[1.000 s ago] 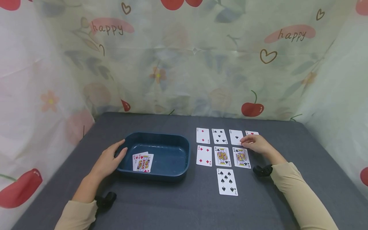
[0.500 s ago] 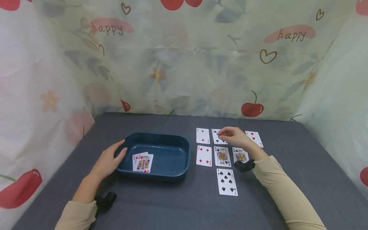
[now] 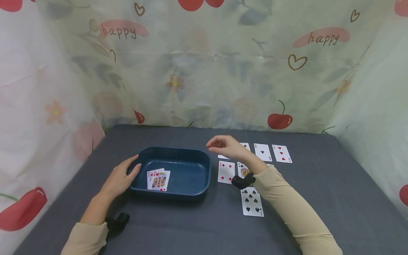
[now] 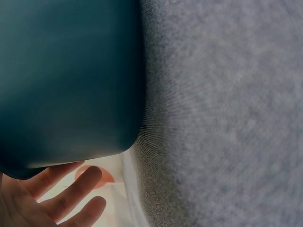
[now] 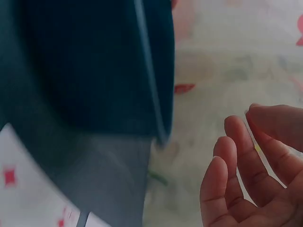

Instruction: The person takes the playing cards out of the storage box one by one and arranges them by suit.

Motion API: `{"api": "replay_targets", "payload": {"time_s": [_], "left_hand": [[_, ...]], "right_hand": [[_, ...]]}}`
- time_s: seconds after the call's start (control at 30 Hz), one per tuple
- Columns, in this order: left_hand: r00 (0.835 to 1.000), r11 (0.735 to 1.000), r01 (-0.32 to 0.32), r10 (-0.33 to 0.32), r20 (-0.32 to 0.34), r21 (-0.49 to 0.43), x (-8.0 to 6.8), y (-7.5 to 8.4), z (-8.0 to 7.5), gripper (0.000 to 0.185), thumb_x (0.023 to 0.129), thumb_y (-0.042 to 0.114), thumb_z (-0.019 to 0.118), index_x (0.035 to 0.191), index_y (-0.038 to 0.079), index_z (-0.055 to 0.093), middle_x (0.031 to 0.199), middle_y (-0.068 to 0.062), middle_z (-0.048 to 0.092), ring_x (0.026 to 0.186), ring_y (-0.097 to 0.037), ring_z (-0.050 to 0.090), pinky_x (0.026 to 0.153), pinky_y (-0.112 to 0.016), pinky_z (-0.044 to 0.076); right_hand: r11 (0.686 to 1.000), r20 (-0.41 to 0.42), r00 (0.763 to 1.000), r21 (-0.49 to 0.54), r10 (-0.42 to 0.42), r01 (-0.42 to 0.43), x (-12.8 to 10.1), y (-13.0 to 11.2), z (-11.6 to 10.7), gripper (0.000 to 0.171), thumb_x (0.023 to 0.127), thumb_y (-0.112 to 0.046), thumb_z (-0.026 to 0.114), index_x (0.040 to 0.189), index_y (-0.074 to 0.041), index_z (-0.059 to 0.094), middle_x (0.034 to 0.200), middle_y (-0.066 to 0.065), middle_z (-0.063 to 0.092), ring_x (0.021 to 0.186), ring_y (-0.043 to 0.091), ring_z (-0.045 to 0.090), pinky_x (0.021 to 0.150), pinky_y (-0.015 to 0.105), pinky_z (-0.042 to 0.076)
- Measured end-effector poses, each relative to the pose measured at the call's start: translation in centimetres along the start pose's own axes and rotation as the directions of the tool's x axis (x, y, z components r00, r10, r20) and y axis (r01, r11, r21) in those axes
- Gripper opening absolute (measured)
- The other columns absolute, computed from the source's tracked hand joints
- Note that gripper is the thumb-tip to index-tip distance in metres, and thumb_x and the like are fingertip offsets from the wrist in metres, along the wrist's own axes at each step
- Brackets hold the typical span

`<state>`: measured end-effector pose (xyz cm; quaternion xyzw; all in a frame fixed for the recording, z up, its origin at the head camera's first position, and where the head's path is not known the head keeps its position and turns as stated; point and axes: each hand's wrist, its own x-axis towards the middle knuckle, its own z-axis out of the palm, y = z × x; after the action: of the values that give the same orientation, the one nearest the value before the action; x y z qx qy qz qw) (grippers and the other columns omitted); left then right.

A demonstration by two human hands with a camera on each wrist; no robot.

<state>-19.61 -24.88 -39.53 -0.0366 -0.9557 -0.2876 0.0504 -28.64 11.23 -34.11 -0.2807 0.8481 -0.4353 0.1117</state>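
A dark blue tray (image 3: 191,153) sits on the grey table with a few face-up playing cards (image 3: 158,180) in its left part. My left hand (image 3: 125,173) rests with straight fingers against the tray's left wall; the left wrist view shows those fingers (image 4: 64,196) beside the tray's outer corner (image 4: 71,80). My right hand (image 3: 220,144) hovers above the table between the tray's right rim and the laid-out cards. Its fingers (image 5: 236,165) are loosely curled and hold nothing.
Right of the tray lie rows of face-up cards: ace of clubs (image 3: 262,152), three of hearts (image 3: 282,154), four of diamonds (image 3: 226,172), seven of spades (image 3: 251,202); others are partly hidden by my arm. Printed cloth walls (image 3: 204,71) stand close around the table.
My right hand has lifted from the far right cards and swung left over the rows to the tray's right rim. The left hand and the tray have not moved.
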Motion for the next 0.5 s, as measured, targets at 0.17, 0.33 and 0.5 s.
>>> {"api": "replay_targets", "payload": {"time_s": [0.17, 0.33, 0.5], "left_hand": [[1.000, 1.000, 0.004, -0.004, 0.004, 0.002, 0.0, 0.0, 0.0, 0.058, 0.099, 0.037, 0.041, 0.144, 0.002, 0.032, 0.146, -0.028, 0.033, 0.134, -0.046, 0.030, 0.108, -0.062, 0.026], [1.000, 1.000, 0.008, -0.008, 0.006, 0.005, 0.0, 0.0, 0.1, 0.058, 0.099, 0.038, 0.040, 0.144, 0.003, 0.032, 0.146, -0.028, 0.033, 0.134, -0.046, 0.030, 0.108, -0.062, 0.025], [1.000, 1.000, 0.009, -0.009, 0.002, 0.003, 0.0, 0.0, 0.1, 0.058, 0.099, 0.037, 0.040, 0.144, 0.002, 0.032, 0.146, -0.028, 0.033, 0.134, -0.046, 0.030, 0.108, -0.062, 0.025]], "right_hand": [[0.998, 0.056, 0.998, 0.044, -0.041, 0.039, 1.4, -1.5, 1.5, 0.023, 0.090, -0.016, 0.060, 0.111, -0.007, 0.063, 0.115, 0.014, 0.064, 0.105, 0.020, 0.061, 0.092, 0.036, 0.050], [0.995, 0.100, 0.990, 0.049, -0.095, 0.090, 2.9, -3.2, 2.8, 0.024, 0.090, -0.015, 0.061, 0.111, -0.004, 0.063, 0.114, 0.015, 0.065, 0.105, 0.020, 0.061, 0.095, 0.034, 0.050], [0.990, 0.135, 0.981, 0.024, -0.142, 0.140, 4.5, -4.7, 4.1, 0.026, 0.090, -0.013, 0.061, 0.112, -0.001, 0.062, 0.112, 0.014, 0.066, 0.102, 0.019, 0.063, 0.093, 0.028, 0.051]]}}
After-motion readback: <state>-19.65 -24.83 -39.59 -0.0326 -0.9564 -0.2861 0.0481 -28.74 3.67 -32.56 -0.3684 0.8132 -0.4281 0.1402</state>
